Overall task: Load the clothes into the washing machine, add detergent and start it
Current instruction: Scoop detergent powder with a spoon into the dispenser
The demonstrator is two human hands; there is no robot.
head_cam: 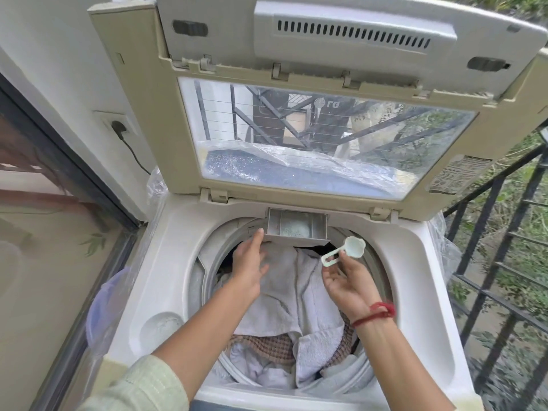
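Note:
The top-loading washing machine [166,256] stands with its lid [166,120] raised. White towels and a checked cloth [293,295] fill the drum. At the drum's far rim the detergent drawer [296,228] is pulled out, with pale powder in its middle compartment. My left hand [249,262] reaches up with straight fingers, its fingertips touching the drawer's left front corner. My right hand [344,280] pinches the handle of a small white scoop [345,250], whose bowl sits just below the drawer's right end and looks empty.
A wall socket with a black plug [118,127] is on the white wall at left. A black metal railing [498,262] runs along the right side of the machine. Clear plastic wrap [444,241] hangs around the machine's body. A glass door [44,232] is at left.

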